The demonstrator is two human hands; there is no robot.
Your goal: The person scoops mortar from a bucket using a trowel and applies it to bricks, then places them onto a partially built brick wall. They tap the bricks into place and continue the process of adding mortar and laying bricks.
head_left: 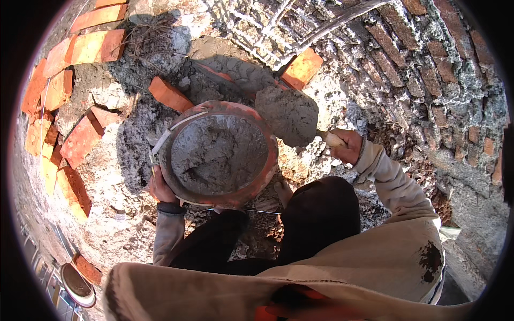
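Note:
A round reddish basin (261,182) full of wet grey mortar (214,152) sits before my knees, tilted a little. My left hand (160,186) is closed on its left rim, with some fingers hidden behind the wall. In my right hand (349,146) is the short wooden handle of a trowel (289,115), fingers wrapped around it. Grey mortar coats the broad blade, which lies just beyond the basin's right rim. Past the blade runs a patch of spread mortar (235,72) with reddish edges showing through. A loose orange brick (170,94) lies at the basin's far left.
Several orange bricks (83,136) lie stacked and scattered along the left. Another brick (302,68) rests beyond the trowel. An old brick wall (396,59) rises at the right, with a pale pole (337,24) near it. A second round pan (76,283) stands at the lower left.

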